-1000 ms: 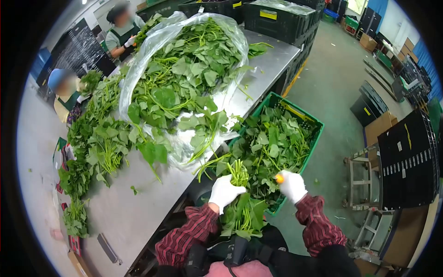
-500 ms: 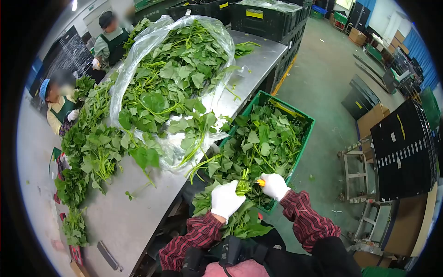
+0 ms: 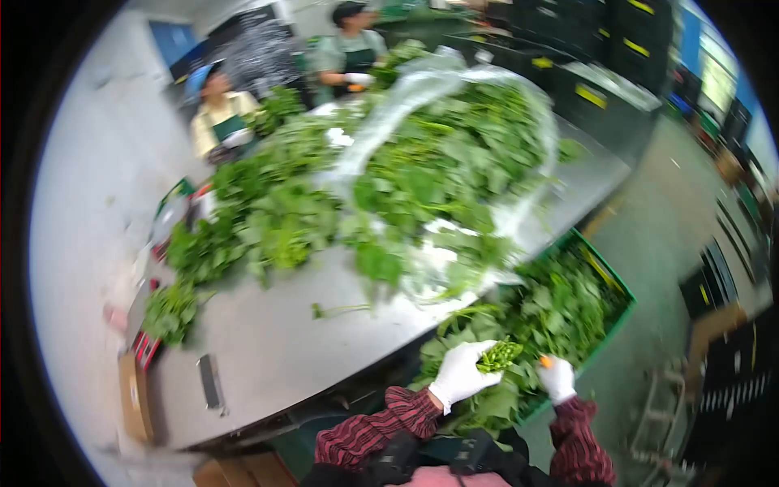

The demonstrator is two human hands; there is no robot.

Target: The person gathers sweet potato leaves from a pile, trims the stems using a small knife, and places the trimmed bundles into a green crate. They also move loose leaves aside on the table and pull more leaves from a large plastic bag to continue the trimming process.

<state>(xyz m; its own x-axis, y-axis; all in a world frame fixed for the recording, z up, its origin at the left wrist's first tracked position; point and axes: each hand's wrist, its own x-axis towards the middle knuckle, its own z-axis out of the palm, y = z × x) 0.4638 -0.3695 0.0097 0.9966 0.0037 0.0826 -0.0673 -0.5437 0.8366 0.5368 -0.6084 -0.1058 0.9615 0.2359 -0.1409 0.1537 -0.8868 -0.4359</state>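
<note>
My left hand (image 3: 466,376), in a white glove, is closed around a bunch of leafy greens (image 3: 501,355). The stem ends of the bunch face up and to the right, and its leaves hang below the glove. To the right, my gloved right hand (image 3: 557,379) is closed on a small orange-handled tool (image 3: 545,360), whose working end I cannot make out. Both hands are over the near side of a green crate (image 3: 623,312) filled with more leafy greens (image 3: 560,304).
A metal table (image 3: 276,325) carries a large open plastic bag (image 3: 389,126) of greens, loose leafy piles (image 3: 284,215) and a dark flat bar (image 3: 209,381). Two people (image 3: 223,114) stand across it. Dark crates (image 3: 600,97) are stacked behind.
The view has swung left, so the table and crate appear farther right. My right hand with the orange-handled tool has moved away from the bunch; the stem ends now show more fully.
</note>
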